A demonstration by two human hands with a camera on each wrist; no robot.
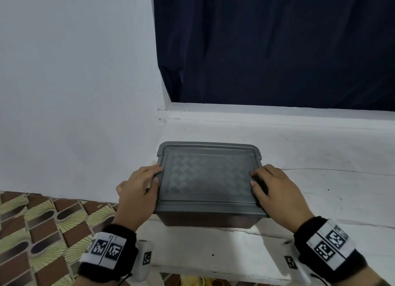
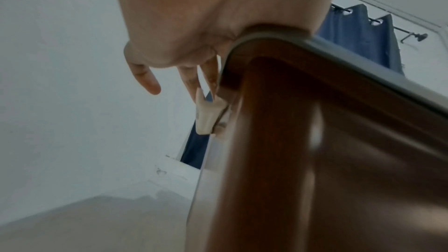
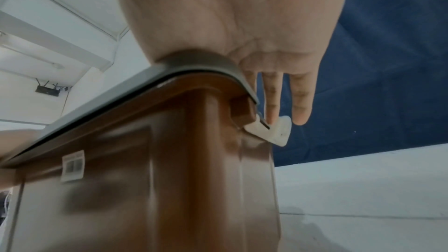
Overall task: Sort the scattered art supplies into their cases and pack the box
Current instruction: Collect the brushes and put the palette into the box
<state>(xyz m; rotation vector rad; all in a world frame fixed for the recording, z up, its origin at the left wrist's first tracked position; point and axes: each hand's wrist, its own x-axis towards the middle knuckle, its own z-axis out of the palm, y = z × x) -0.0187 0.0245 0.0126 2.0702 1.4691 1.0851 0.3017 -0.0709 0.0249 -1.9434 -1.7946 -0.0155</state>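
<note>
A brown plastic box (image 1: 205,220) with its grey patterned lid (image 1: 207,176) on stands on a white ledge. My left hand (image 1: 141,189) lies over the lid's left edge, thumb on top. In the left wrist view its fingers (image 2: 211,76) reach down to a white side latch (image 2: 206,116) beside the box wall (image 2: 315,160). My right hand (image 1: 275,189) lies over the lid's right edge in the same way. In the right wrist view its straight fingers (image 3: 274,99) touch the other white latch (image 3: 278,131). The box's contents are hidden.
The white ledge (image 1: 320,157) runs to the right below a dark blue curtain (image 1: 277,39). A white wall (image 1: 74,71) stands close on the left. A patterned cloth (image 1: 42,232) lies lower left. A paper label (image 3: 72,166) is stuck on the box front.
</note>
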